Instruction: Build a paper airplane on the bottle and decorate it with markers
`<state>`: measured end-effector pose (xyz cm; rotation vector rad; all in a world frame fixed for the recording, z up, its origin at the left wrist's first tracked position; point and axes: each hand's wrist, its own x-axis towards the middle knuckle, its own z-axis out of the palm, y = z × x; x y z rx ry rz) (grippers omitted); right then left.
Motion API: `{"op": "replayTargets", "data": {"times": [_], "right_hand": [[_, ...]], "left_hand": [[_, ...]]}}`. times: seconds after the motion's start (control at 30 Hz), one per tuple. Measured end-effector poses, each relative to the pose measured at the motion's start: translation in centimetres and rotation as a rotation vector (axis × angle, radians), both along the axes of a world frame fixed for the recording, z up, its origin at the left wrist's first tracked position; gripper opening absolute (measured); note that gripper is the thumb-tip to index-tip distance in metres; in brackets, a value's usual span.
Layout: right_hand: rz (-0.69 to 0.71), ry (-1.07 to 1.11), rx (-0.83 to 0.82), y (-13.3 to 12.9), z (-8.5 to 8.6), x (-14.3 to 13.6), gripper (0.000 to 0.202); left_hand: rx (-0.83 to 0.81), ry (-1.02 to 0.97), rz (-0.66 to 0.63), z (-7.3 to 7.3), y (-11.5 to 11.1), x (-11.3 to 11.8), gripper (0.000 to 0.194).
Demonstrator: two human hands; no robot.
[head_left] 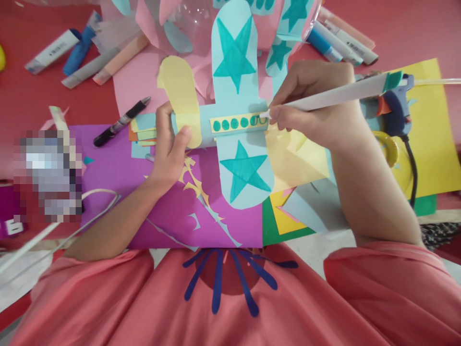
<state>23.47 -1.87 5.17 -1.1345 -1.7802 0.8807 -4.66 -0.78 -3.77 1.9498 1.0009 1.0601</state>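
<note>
A light-blue paper airplane model point(207, 126) lies sideways in front of me, with a green star on each wing point(236, 29). My left hand point(171, 149) grips its tail end, thumb on the yellow tail piece point(182, 96). My right hand point(309, 103) holds a white marker point(334, 96) with a green end. The marker's tip touches a pale yellow strip point(226, 124) on the body. Several circles on the strip are filled green; those at its right end are partly filled or only outlined. The fingers of my left hand behind the model are partly hidden.
Purple paper point(237, 226) with yellow and blue scraps lies beneath. A black pen point(120, 122) is at left; several markers point(54, 50) lie at the back left and others point(338, 41) at the back right. A blue glue gun point(398, 105) with a cord stands right, beside a yellow tape roll point(391, 149).
</note>
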Motion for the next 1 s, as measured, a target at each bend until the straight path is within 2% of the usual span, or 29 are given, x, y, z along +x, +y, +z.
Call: {"op": "replayTargets", "data": {"times": [0.17, 0.37, 0.67, 0.83, 1.0], "right_hand": [[-0.006, -0.044, -0.002, -0.05, -0.06, 0.03, 0.021], [0.004, -0.062, -0.038, 0.08, 0.12, -0.02, 0.032], [0.041, -0.047, -0.07, 0.06, 0.1, 0.28, 0.026], [0.028, -0.019, -0.055, 0.13, -0.05, 0.28, 0.023], [0.071, 0.004, -0.064, 0.1, 0.01, 0.52, 0.019]], "left_hand": [[-0.029, -0.041, 0.025, -0.21, 0.06, 0.2, 0.051], [-0.021, -0.049, 0.031, -0.28, 0.01, 0.26, 0.051], [0.026, 0.025, -0.022, 0.0, 0.17, -0.12, 0.047], [0.009, 0.008, 0.017, 0.14, 0.0, 0.05, 0.049], [-0.053, -0.02, 0.081, 0.65, -0.35, 0.49, 0.04]]}}
